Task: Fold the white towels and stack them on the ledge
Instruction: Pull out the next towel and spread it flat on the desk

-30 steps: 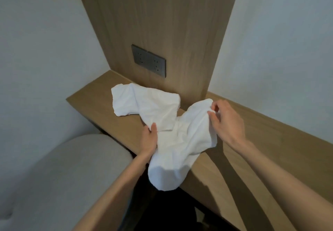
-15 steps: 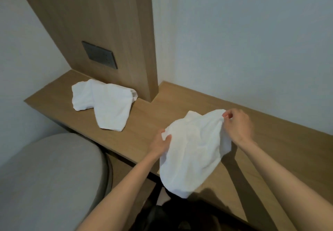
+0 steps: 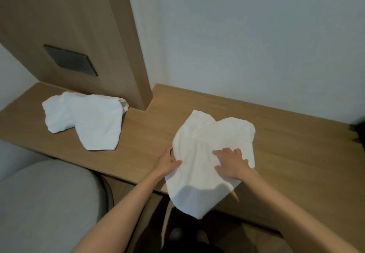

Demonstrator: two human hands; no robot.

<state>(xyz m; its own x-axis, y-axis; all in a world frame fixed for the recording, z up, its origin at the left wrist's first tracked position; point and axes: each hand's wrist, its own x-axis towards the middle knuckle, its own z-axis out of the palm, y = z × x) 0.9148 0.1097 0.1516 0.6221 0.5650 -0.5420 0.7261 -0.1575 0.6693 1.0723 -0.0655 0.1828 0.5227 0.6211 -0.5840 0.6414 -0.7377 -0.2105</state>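
Your left hand [image 3: 168,161] pinches the crumpled white cloth towel [image 3: 209,134] (overhanging the smooth wooden ledge [image 3: 296,154]), right hand [image 3: 231,162] flat on it

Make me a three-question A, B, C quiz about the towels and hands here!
1. Where does the right hand rest? A) on the near towel B) on a book C) on a pillow
2. How many white towels lie on the ledge? A) one B) two C) four
3. How is the near towel? A) folded small B) spread out, hanging over the front edge C) rolled up
Answers: 1 A, it lies flat on the cloth; 2 B, the near towel and the far towel; 3 B, its lower corner droops past the ledge.
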